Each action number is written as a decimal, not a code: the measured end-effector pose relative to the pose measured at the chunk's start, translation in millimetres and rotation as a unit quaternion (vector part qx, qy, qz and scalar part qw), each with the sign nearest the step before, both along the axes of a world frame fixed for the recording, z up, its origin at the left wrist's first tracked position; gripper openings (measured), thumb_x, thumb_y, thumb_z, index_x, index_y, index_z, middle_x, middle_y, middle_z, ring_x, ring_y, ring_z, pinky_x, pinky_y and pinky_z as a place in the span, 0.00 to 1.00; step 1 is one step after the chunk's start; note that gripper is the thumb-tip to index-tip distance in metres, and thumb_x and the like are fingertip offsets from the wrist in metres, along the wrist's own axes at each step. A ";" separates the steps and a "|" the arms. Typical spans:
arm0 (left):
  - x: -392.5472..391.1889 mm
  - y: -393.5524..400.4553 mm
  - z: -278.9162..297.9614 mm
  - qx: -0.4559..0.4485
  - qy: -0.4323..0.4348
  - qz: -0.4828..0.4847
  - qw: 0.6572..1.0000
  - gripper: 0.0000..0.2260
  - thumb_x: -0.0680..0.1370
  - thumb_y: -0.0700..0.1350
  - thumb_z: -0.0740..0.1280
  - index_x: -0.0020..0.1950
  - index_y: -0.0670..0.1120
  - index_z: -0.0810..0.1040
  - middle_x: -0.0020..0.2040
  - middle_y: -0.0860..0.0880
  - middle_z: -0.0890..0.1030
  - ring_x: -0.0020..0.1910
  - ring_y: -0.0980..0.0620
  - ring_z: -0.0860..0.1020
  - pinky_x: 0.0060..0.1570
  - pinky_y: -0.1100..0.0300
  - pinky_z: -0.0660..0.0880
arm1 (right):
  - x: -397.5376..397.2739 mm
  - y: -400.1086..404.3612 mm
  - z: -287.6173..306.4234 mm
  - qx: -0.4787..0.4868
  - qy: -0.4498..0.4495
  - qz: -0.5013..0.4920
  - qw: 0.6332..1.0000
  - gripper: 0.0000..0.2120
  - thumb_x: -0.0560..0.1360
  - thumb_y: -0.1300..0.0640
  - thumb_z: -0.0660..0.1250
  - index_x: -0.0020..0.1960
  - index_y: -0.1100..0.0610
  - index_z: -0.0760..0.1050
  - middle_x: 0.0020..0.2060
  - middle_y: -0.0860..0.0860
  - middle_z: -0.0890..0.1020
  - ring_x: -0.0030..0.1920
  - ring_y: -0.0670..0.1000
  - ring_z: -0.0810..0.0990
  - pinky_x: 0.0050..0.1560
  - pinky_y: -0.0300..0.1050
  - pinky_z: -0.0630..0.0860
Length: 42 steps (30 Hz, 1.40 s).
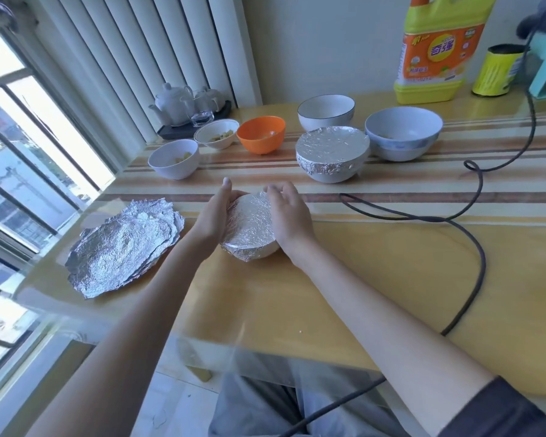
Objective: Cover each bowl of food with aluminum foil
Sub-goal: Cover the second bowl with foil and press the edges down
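Your left hand and right hand cup one small white bowl from either side, fingers curved against the foil that is pressed flat over its top and folded down past the rim. The bowl sits on the glass-topped table, directly in front of you.

Just left of your grip lies one stack of crumpled foil sheets; how many are in it you cannot tell. To the right of your grip one dark cable loops across the table.

Beyond your hands stand six more bowls. One is already foil-covered, a little right of your grip. Five are open: a white bowl, a smaller white bowl and an orange bowl to the far left, a dark-rimmed white bowl and a pale blue bowl to the far right.

Farthest back stand one yellow detergent bottle and one yellow can.
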<state>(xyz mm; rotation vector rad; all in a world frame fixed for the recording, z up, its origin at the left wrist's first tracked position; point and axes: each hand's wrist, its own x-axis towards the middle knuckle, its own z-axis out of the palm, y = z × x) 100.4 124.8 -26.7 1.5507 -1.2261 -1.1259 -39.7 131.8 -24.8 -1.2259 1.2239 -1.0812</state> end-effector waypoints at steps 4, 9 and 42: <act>2.1 0.7 0.9 0.007 0.006 0.001 1.000 0.31 0.81 0.63 0.46 0.54 0.44 0.81 0.52 0.40 0.84 0.54 0.41 0.81 0.61 0.45 0.74 | -1.0 1.6 5.0 -0.006 0.003 -0.001 1.000 0.16 0.81 0.45 0.52 0.59 0.54 0.71 0.43 0.47 0.75 0.46 0.50 0.73 0.40 0.42 0.66; 11.7 3.5 2.9 -0.015 0.169 -0.017 0.985 0.32 0.83 0.60 0.40 0.73 0.40 0.66 0.68 0.44 0.75 0.64 0.48 0.75 0.65 0.50 0.70 | -5.8 18.3 4.4 0.039 -0.097 -0.075 0.992 0.20 0.82 0.43 0.49 0.67 0.51 0.68 0.53 0.44 0.72 0.52 0.46 0.70 0.52 0.42 0.63; -13.1 11.9 -18.0 -0.083 0.238 0.136 0.958 0.33 0.78 0.64 0.48 0.70 0.42 0.70 0.68 0.40 0.75 0.66 0.47 0.74 0.70 0.48 0.66 | 10.7 -50.1 18.4 0.085 -0.085 0.068 0.990 0.27 0.81 0.41 0.46 0.48 0.59 0.77 0.44 0.54 0.82 0.42 0.48 0.80 0.37 0.35 0.75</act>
